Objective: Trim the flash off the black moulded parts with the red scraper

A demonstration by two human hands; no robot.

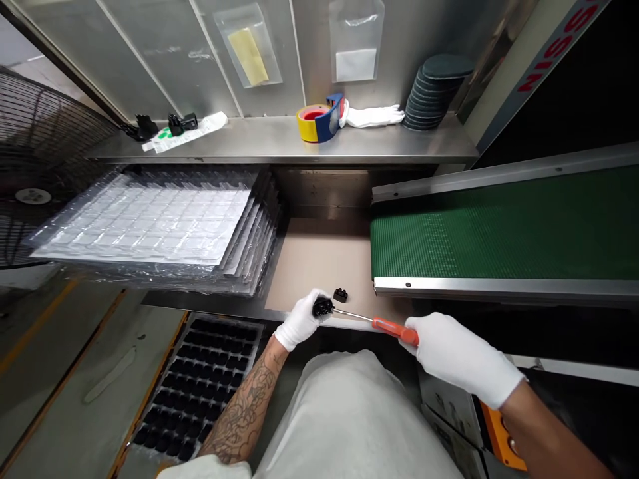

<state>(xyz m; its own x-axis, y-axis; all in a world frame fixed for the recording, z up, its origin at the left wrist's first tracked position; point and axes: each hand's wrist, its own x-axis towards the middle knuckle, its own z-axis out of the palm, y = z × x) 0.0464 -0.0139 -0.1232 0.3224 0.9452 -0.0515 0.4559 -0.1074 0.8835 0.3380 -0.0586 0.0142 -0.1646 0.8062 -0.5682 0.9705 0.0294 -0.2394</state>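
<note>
My left hand (302,320), in a white glove, is closed around a small black plastic part (322,307). My right hand (449,349), gloved too, grips the end of a screwdriver (394,328) with a red-orange handle. Its thin metal shaft points left, and the tip meets the black part in my left hand; whether it sits inside an opening is too small to tell. Just beyond my left fingers, a second black piece (341,295) lies on the beige work surface (314,259).
Clear plastic trays (150,219) are stacked at the left. A green conveyor belt (509,226) runs off to the right. Below left, a tray of black parts (200,379) stands low. The metal shelf (259,143) holds a tape roll (314,123), a white glove (374,116) and stacked dark discs (434,93).
</note>
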